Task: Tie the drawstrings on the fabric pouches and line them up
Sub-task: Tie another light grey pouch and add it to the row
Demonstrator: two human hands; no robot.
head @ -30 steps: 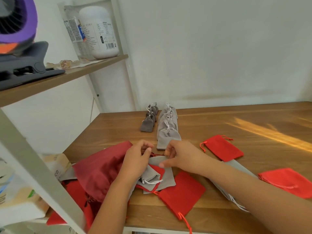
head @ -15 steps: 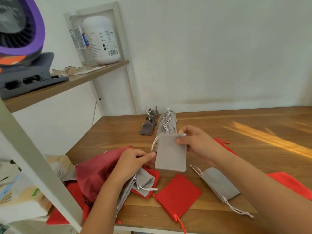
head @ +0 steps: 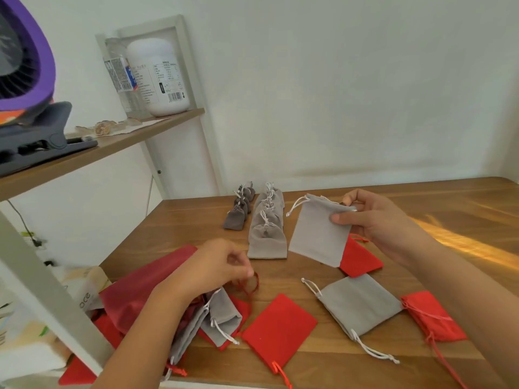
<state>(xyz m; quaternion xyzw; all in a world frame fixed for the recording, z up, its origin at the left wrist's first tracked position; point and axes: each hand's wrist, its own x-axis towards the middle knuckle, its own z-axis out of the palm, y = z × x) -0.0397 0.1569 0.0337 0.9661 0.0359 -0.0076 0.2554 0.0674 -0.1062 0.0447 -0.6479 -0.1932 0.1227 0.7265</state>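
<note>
Pinching a grey pouch (head: 317,234) above the wooden table (head: 191,220), the right grip (head: 376,217); left grip (head: 219,265) blurred, hold unclear.

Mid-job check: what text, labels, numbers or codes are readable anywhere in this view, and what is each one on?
"ace": on the beige package at lower left; any letters before it are hidden.
White jar on the shelf: printed label and barcode, too small to read.
Clear bottle beside the jar: label too blurred to read.
Held grey pouch: no print visible.
</note>
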